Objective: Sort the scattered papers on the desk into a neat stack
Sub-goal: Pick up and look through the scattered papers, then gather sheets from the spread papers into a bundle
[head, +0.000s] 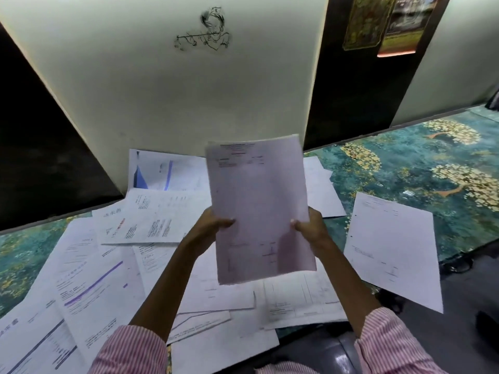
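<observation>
Matt white paper sheets, striped cloth sleeves, patterned table covering

I see white papers with black print and purple bars at lower left, on a teal bench cover patterned with yellow blossoms. My sleeves are pink-and-white striped.

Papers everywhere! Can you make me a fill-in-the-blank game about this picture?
1. The held sheets are gripped by ______ hands, the left hand and the right hand.
2. The person's sleeves have pink and white ______.
3. The line drawing on the wall shows a figure playing a ______.
4. The lone sheet lies to the ______ of the held sheets.

Missing words: both; stripes; flute; right
</observation>
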